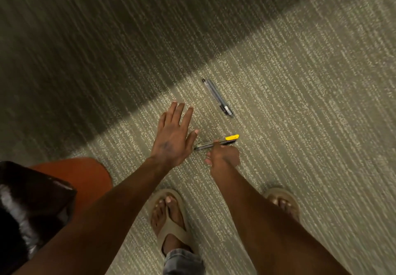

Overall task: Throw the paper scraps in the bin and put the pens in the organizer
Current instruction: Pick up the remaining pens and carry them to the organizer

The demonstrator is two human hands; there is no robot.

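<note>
Pen pickup under way. Right hand [222, 155] pinched around yellow-capped pen [216, 142], low over carpet [300, 103]. Left hand [173, 133] spread, empty, just beside it. Clear pen [217, 97] lies beyond; next, probably reach there.

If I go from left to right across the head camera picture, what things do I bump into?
Shiny black bag → orange seat → left hand → right hand holding pens → clear pen lying alone on the carpet.
</note>
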